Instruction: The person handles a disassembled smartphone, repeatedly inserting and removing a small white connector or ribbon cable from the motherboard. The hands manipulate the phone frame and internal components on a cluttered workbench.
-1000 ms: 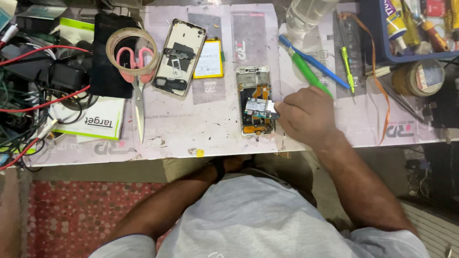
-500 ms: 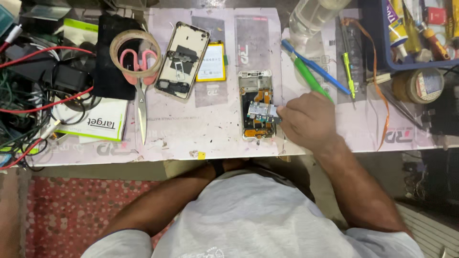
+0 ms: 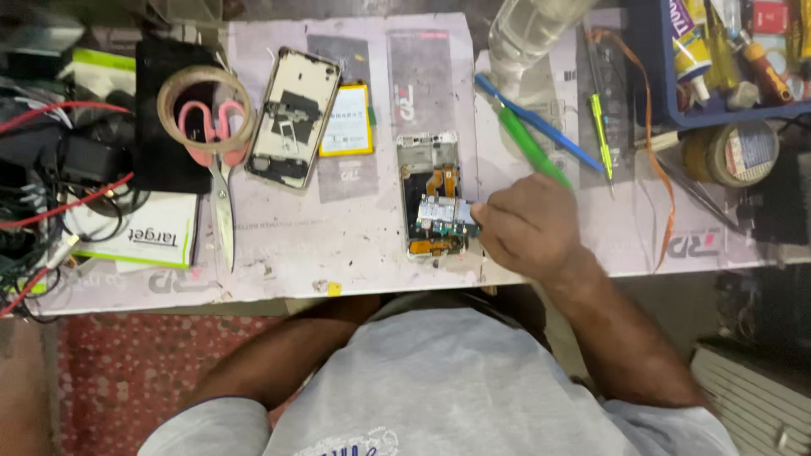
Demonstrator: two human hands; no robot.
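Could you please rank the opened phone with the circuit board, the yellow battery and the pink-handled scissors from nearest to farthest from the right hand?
1. Opened phone with exposed circuit board: touching the right hand.
2. Flat yellow battery: upper left.
3. Pink-handled scissors: far left.

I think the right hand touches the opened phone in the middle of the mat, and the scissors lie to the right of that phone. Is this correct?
Not quite. In the head view the scissors lie left of the opened phone, beyond the second opened phone. The right hand does touch it.
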